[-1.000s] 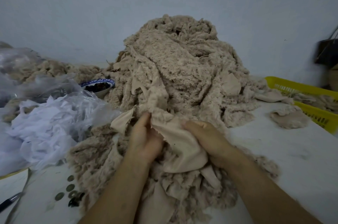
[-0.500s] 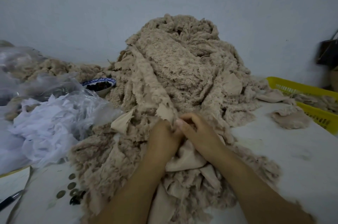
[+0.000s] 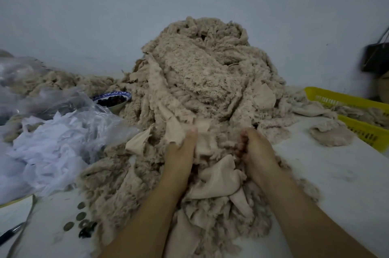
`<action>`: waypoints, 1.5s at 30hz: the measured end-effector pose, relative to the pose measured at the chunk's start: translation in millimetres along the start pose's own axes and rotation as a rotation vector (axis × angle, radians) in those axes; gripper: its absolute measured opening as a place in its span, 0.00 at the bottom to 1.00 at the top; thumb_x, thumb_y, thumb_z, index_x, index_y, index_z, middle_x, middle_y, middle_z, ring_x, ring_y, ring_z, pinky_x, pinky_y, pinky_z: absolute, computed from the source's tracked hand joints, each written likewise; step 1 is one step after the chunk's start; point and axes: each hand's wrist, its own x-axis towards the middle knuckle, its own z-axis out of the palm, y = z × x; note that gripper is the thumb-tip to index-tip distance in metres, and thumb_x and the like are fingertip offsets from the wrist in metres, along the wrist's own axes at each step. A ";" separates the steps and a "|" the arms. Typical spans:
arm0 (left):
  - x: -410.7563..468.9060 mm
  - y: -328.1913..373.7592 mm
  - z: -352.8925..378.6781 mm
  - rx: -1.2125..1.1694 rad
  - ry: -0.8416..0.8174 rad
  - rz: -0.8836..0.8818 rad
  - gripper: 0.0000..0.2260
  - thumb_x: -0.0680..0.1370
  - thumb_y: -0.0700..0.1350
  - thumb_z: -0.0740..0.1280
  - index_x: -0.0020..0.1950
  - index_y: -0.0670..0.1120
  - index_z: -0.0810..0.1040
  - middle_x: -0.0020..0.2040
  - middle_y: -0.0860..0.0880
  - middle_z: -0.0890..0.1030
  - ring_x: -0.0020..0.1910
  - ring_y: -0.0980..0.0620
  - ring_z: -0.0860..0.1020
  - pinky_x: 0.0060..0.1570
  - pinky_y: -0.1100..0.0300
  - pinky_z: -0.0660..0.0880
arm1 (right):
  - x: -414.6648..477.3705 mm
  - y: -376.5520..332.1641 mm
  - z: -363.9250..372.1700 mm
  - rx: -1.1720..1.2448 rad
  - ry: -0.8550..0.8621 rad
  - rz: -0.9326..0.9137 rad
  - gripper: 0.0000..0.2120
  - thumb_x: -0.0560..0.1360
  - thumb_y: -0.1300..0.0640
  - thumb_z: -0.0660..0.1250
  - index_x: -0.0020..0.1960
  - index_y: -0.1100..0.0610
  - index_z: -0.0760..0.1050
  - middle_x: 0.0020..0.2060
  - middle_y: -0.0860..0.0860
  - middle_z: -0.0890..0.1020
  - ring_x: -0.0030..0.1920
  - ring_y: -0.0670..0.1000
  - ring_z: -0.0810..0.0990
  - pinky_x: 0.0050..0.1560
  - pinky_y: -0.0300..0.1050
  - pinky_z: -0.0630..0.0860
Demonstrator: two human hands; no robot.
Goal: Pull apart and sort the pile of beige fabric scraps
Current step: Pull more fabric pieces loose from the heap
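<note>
Nearest to me, some round coins [image 3: 81, 215] are lying on the white table [image 3: 336, 173], low at the left. Both hands are working in the front edge of the pile of beige fabric scraps [image 3: 206, 80], which is sitting in the middle of the table and rising against the wall [image 3: 84, 15]. The left hand [image 3: 181, 152] is grasping a smooth scrap [image 3: 177, 129], with the thumb lying on top. The right hand [image 3: 259, 152] is curling its fingers into the fluffy part of the pile and gripping it. The two hands are a little apart.

At the left, white scraps [image 3: 48, 148] are lying partly under clear plastic [image 3: 109, 123]. Behind them a blue-patterned bowl [image 3: 113, 99] is holding something dark. At the right, one loose scrap [image 3: 330, 133] is resting just beside a yellow basket [image 3: 347, 99].
</note>
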 end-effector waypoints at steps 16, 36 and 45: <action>-17.7 -8.9 14.3 0.749 -0.623 0.463 0.28 0.83 0.51 0.63 0.23 0.46 0.64 0.19 0.49 0.65 0.18 0.52 0.63 0.23 0.62 0.58 | -14.7 -2.5 15.4 -0.249 -0.080 -0.002 0.14 0.84 0.48 0.58 0.56 0.55 0.78 0.55 0.59 0.82 0.54 0.60 0.81 0.56 0.56 0.80; 31.3 -1.6 -14.4 -0.831 0.003 -0.451 0.16 0.84 0.45 0.59 0.38 0.44 0.75 0.26 0.48 0.76 0.20 0.52 0.75 0.20 0.67 0.70 | -28.0 -1.7 10.6 -0.479 -0.404 -0.213 0.20 0.77 0.37 0.63 0.50 0.52 0.80 0.44 0.51 0.83 0.44 0.48 0.82 0.52 0.52 0.80; 30.1 3.2 -22.3 -0.859 -0.080 -0.289 0.18 0.84 0.56 0.56 0.44 0.45 0.72 0.30 0.51 0.74 0.23 0.58 0.68 0.23 0.67 0.64 | 3.2 -29.9 -19.8 0.382 -0.076 -0.008 0.15 0.77 0.44 0.67 0.47 0.55 0.84 0.42 0.55 0.86 0.40 0.52 0.86 0.35 0.45 0.81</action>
